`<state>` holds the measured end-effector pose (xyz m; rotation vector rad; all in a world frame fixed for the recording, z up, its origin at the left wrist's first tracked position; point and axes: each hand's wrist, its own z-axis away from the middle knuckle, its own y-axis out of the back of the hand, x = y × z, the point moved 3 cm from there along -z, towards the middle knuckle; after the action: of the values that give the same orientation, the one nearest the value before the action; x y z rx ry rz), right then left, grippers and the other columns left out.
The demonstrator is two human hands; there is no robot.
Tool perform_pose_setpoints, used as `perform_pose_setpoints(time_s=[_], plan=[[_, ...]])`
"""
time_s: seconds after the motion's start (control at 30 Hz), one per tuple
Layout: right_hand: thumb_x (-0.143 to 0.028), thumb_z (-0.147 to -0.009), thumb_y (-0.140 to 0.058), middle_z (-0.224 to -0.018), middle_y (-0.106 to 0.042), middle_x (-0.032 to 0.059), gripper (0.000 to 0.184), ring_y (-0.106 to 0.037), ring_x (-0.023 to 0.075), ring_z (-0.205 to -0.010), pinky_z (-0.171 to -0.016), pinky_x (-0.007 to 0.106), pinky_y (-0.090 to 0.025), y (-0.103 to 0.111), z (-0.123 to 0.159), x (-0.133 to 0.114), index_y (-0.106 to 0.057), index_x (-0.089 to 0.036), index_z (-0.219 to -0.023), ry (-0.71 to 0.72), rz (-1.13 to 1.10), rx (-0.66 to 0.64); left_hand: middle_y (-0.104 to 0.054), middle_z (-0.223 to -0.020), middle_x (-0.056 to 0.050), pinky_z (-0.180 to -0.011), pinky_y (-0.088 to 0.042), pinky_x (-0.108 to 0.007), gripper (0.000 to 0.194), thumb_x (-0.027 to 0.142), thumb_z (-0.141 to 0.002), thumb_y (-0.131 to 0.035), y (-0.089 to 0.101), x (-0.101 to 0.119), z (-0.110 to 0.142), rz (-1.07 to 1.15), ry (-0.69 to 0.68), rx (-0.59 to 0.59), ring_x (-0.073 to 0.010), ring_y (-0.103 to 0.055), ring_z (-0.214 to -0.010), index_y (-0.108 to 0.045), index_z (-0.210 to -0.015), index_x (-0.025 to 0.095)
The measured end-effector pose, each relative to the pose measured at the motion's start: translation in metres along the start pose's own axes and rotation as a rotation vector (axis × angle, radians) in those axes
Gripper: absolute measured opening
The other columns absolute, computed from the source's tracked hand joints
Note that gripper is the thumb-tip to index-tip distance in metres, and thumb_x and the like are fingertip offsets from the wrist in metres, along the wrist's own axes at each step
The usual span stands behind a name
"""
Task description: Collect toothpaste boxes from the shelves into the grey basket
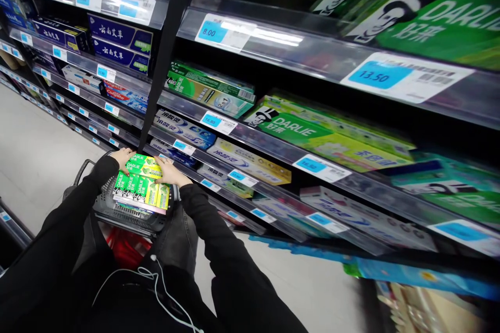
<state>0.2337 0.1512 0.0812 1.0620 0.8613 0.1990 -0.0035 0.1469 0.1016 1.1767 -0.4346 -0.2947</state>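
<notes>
Green and yellow Darlie toothpaste boxes [136, 187] stand side by side in a grey plastic basket [128, 222] in front of my body. Across their far side lie more Darlie toothpaste boxes [140, 166], gripped at both ends between my hands. At the left end, my left hand [122, 159] has its fingers curled over the boxes. My right hand [169, 170] holds the right end, thumb on the near side. White and pinkish edges of flat packages show beneath the upright boxes; what they are I cannot tell.
Shelves of toothpaste boxes [289, 127] with price tags [322, 166] rise on the right and ahead. A black upright post [166, 47] divides them. Pale floor [37, 166] lies at left. Something red [127, 247] is below the basket. A white cord [158, 283] hangs at my front.
</notes>
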Motion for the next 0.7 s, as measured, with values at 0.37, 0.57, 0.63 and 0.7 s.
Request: perform_pose_setpoints(time_s=[0.37, 0.57, 0.63, 0.7], plan=[[-0.036, -0.052, -0.088, -0.153, -0.028, 0.0245, 0.123, -0.028, 0.036, -0.141, -0.116, 0.043, -0.026, 0.008, 0.0, 0.002, -0.022, -0.007, -0.152, -0.022, 0.023, -0.026, -0.052, -0.134, -0.022, -0.105, -0.04, -0.044, 0.108, 0.046, -0.048, -0.089, 0.007, 0.009, 0.001, -0.001, 0.012, 0.061, -0.0371, -0.051, -0.123, -0.043, -0.14, 0.012], [-0.047, -0.065, -0.08, -0.152, -0.034, 0.0183, 0.101, -0.028, 0.0376, -0.142, -0.116, 0.056, -0.021, 0.059, 0.025, -0.037, -0.032, -0.019, -0.149, -0.022, 0.058, 0.161, -0.046, -0.145, -0.019, -0.113, -0.033, -0.048, 0.109, 0.044, -0.05, -0.086, 0.017, 0.013, 0.01, 0.04, 0.079, 0.179, -0.0384, -0.037, -0.137, -0.038, -0.144, 0.017], [-0.039, -0.085, -0.063, -0.137, -0.053, 0.0116, 0.062, -0.046, 0.0279, -0.13, -0.111, 0.047, -0.035, 0.111, 0.05, -0.071, -0.044, -0.025, -0.142, 0.108, 0.086, 0.401, -0.044, -0.148, -0.014, -0.115, -0.031, -0.045, 0.093, 0.042, -0.064, -0.077, 0.017, 0.012, 0.028, 0.145, 0.137, 0.328, -0.0329, -0.036, -0.139, -0.038, -0.145, 0.02], [-0.034, -0.095, -0.045, -0.121, -0.062, 0.0089, 0.039, -0.054, 0.0244, -0.117, -0.104, 0.043, -0.044, 0.177, 0.076, -0.106, -0.052, -0.029, -0.132, 0.185, 0.162, 0.654, -0.048, -0.146, -0.008, -0.115, -0.034, -0.04, 0.067, 0.038, -0.082, -0.057, 0.01, 0.01, 0.056, 0.236, 0.221, 0.513, -0.026, -0.043, -0.135, -0.039, -0.145, 0.024]])
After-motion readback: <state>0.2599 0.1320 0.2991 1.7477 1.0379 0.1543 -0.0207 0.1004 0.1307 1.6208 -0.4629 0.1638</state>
